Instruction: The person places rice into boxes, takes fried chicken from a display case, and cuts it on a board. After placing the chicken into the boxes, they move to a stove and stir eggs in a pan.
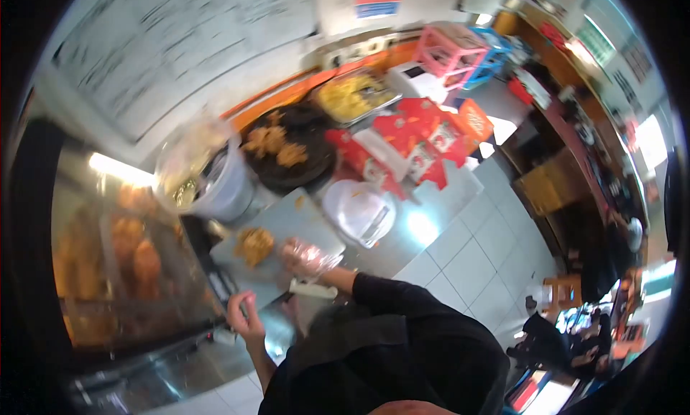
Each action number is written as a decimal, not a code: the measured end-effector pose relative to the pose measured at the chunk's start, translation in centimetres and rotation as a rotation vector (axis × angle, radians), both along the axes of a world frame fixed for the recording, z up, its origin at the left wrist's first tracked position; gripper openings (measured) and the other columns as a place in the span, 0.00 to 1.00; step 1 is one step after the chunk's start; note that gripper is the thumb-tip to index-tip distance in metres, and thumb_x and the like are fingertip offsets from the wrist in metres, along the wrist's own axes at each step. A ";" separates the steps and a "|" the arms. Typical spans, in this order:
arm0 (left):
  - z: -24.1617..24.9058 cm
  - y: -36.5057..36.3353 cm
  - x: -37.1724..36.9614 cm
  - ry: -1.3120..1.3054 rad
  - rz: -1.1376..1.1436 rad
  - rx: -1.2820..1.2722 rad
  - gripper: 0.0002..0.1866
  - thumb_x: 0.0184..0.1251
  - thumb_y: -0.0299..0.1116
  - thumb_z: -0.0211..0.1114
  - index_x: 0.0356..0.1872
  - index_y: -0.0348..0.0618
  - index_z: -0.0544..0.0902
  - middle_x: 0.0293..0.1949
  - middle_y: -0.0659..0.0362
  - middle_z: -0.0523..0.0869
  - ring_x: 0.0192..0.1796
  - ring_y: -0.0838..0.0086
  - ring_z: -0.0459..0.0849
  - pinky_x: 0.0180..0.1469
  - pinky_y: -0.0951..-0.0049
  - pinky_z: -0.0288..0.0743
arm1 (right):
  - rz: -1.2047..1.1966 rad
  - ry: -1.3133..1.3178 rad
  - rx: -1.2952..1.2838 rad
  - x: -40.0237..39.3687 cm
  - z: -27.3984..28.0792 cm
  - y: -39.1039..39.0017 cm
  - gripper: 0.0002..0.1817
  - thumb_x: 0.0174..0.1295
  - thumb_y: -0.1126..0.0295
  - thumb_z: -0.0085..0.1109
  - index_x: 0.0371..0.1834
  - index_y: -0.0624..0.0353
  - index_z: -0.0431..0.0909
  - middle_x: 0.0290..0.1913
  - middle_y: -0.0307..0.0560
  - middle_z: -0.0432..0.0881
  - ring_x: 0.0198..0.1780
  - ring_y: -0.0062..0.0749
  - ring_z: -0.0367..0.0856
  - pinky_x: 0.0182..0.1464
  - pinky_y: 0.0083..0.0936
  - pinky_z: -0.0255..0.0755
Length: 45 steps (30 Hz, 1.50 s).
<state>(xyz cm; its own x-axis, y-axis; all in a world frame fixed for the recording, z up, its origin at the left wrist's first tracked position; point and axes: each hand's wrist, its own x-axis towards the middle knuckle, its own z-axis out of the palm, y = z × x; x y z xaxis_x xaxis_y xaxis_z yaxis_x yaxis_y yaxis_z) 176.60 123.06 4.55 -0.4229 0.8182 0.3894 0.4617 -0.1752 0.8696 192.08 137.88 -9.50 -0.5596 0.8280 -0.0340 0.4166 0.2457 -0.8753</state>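
Note:
My right hand point(305, 259), in a clear plastic glove, is over the grey cutting board point(287, 217), just right of a piece of golden fried food point(255, 247). Its fingers are blurred, and I cannot make out whether they hold anything. A white handle point(313, 289) lies at the board's near edge, below that hand. My bare left hand point(246, 316) is off the board's lower left corner, beside a dark bar-like edge point(221, 284). Its thumb and finger stand apart with nothing visible between them.
A white kitchen scale point(359, 212) stands right of the board. Behind are a black round pan point(310, 163) with fried pieces, a tray of yellow food point(352, 97) and red paper bags point(424, 138). A clear bucket point(233, 188) and a lit glass case point(90, 249) stand left. People appear far right.

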 end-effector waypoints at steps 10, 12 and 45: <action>-0.8 7.0 5.1 0.056 0.001 -0.097 0.09 0.72 0.28 0.51 0.44 0.33 0.75 0.40 0.56 0.77 0.41 0.72 0.77 0.47 0.74 0.73 | -0.466 0.593 0.479 31.7 21.4 10.9 0.19 0.39 0.76 0.71 0.37 0.58 0.76 0.43 0.42 0.78 0.44 0.30 0.77 0.49 0.28 0.72; 0.4 8.6 7.0 0.166 0.062 -0.128 0.10 0.72 0.31 0.52 0.42 0.32 0.76 0.38 0.55 0.78 0.39 0.72 0.78 0.45 0.74 0.74 | -0.636 0.572 0.445 41.1 22.9 15.4 0.17 0.42 0.74 0.69 0.38 0.56 0.77 0.37 0.40 0.79 0.41 0.26 0.77 0.43 0.26 0.72; 2.0 -4.4 5.6 0.153 0.401 -0.248 0.05 0.62 0.25 0.61 0.37 0.39 0.82 0.35 0.53 0.85 0.39 0.64 0.83 0.42 0.70 0.74 | 0.579 -0.398 0.670 -7.7 10.3 4.8 0.19 0.59 0.57 0.51 0.52 0.50 0.77 0.47 0.52 0.80 0.53 0.42 0.76 0.54 0.43 0.67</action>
<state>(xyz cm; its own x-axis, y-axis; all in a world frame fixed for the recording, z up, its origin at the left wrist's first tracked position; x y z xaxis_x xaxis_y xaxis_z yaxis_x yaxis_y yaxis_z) 182.21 118.69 6.55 -0.6767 0.6783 0.2863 0.5764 0.2460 0.7793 184.43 142.66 0.79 -0.9361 0.3447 0.0699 0.3099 0.9022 -0.3000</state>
